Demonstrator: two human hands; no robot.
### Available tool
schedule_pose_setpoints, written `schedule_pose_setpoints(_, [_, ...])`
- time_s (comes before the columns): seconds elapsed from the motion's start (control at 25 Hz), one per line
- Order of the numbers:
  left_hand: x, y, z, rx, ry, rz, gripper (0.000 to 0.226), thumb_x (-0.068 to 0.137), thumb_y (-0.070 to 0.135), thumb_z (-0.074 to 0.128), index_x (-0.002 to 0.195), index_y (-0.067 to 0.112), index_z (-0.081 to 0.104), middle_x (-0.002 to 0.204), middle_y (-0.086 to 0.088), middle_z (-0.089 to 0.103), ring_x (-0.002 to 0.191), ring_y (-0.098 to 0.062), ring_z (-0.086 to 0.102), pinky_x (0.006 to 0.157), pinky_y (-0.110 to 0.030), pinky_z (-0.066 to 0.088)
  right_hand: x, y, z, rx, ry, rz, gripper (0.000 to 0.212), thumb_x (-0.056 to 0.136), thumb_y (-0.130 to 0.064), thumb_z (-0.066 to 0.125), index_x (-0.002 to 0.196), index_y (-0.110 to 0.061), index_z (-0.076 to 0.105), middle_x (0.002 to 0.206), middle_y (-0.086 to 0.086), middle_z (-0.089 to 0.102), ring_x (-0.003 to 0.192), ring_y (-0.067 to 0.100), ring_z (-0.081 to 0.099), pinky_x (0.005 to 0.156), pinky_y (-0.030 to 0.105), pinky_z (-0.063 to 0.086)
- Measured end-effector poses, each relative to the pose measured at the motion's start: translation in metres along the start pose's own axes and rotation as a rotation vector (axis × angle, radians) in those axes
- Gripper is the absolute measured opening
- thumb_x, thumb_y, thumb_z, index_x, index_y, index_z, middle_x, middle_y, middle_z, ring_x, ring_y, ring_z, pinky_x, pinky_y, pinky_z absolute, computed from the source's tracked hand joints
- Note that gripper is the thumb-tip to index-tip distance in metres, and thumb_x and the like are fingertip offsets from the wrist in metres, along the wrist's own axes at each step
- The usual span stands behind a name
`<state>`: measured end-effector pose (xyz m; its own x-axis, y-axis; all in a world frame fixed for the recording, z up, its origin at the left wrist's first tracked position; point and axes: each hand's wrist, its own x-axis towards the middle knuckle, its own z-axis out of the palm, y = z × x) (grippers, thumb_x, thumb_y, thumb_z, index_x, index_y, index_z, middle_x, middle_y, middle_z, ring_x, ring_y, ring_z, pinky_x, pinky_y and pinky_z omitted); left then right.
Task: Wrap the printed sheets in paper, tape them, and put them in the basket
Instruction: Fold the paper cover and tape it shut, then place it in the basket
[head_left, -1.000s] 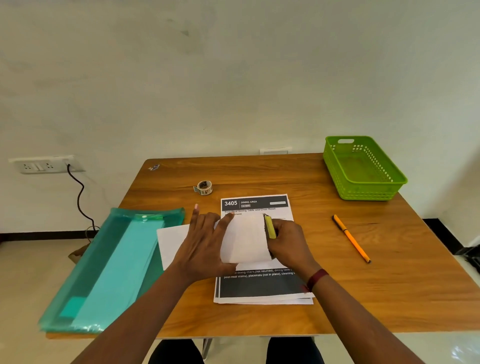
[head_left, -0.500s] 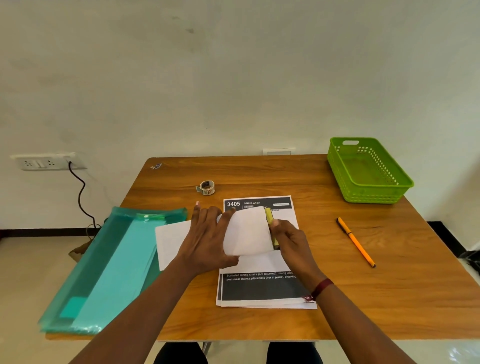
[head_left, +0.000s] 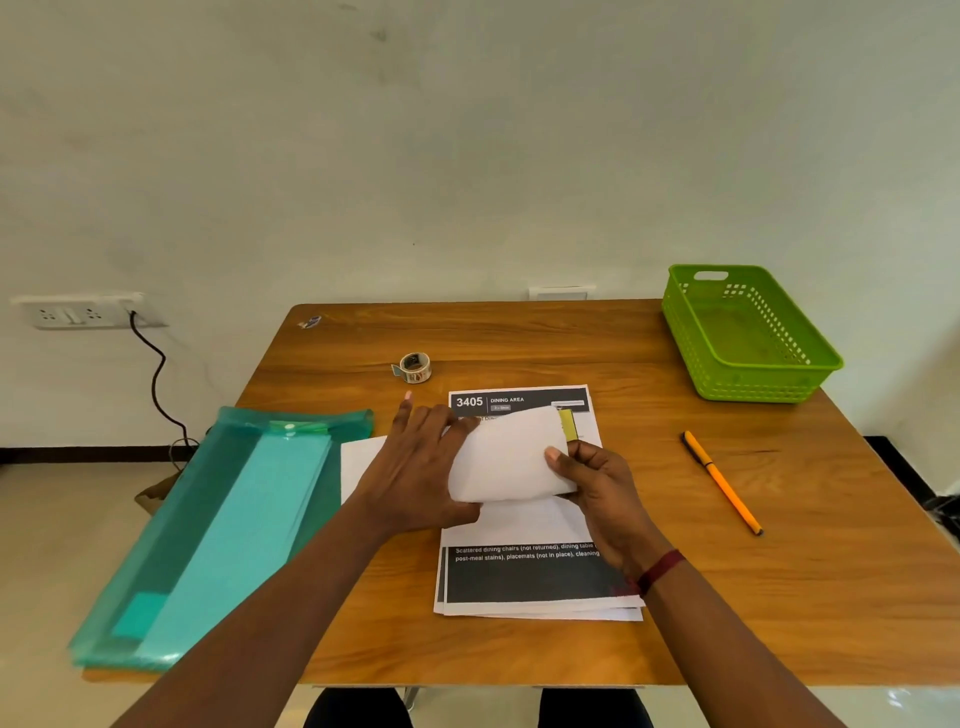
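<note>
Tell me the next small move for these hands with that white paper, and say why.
Probably press the curled white paper flat over the yellow-green thing with the left hand, then reach for the tape roll. The paper is only rolled partway, the right hand pinches its edge, no tape is on it, and the green basket holds nothing.

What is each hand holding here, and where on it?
The right hand grips the folded white paper at its right edge; the left hand presses its left side.

White paper (head_left: 511, 454) and both hands hide the printed sheets' (head_left: 524, 577) middle text.
</note>
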<state>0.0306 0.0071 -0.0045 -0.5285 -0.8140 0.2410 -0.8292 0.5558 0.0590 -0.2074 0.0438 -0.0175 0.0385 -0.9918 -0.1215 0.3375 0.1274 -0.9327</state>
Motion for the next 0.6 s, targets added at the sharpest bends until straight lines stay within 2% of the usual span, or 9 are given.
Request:
schedule_pose_setpoints(0.12, [0.002,-0.007,-0.006,-0.002,-0.023,0.035,0.092,0.065,0.073,0.062,0.137,0.019,0.041,0.13,-0.004,0.052,0.12,-0.024,0.048,0.117,-0.057,0.019,0.004,0.001,0.002,-0.051,0.045,-0.019,0.022,0.083,-0.015,0.069,0.097,0.001,0.07,0.106,0.013,0.073,0.097,0.027,0.07,0.077,0.035,0.058])
schedule_pose_setpoints(0.24, [0.0,-0.01,-0.009,0.034,-0.05,0.006,0.101,0.067,0.078,0.054,0.145,0.02,0.029,0.135,-0.003,0.046,0.124,-0.023,0.043,0.118,-0.055,0.016,0.007,0.001,0.007,-0.169,0.073,-0.017,0.015,0.088,-0.016,0.067,0.095,-0.004,0.072,0.103,0.006,0.075,0.099,0.028,0.07,0.074,0.038,0.06])
schedule_pose_setpoints(0.32, [-0.001,-0.007,-0.009,0.031,-0.041,-0.005,0.104,0.067,0.079,0.053,0.148,0.02,0.024,0.137,-0.005,0.043,0.126,-0.024,0.041,0.119,-0.054,0.016,0.006,-0.001,0.013,-0.213,0.069,0.008,0.021,0.092,-0.026,0.063,0.098,-0.009,0.072,0.102,0.002,0.075,0.098,0.025,0.07,0.069,0.038,0.061])
schedule_pose_setpoints(0.44, [-0.005,-0.005,-0.009,0.031,0.021,-0.002,0.104,0.066,0.075,0.056,0.147,0.017,0.028,0.134,-0.007,0.046,0.123,-0.026,0.043,0.117,-0.052,0.021,0.004,-0.009,0.018,-0.16,0.087,0.094,0.043,0.098,-0.049,0.041,0.106,-0.02,0.071,0.1,0.001,0.075,0.091,0.024,0.072,0.068,0.045,0.061])
schedule_pose_setpoints(0.6, [-0.011,-0.01,-0.01,0.092,0.046,0.023,0.1,0.064,0.071,0.06,0.143,0.015,0.036,0.13,-0.007,0.05,0.117,-0.025,0.046,0.108,-0.048,0.033,0.005,-0.015,0.013,-0.261,0.082,0.055,0.052,0.097,-0.056,0.033,0.108,-0.022,0.071,0.101,0.002,0.075,0.091,0.022,0.072,0.065,0.042,0.061])
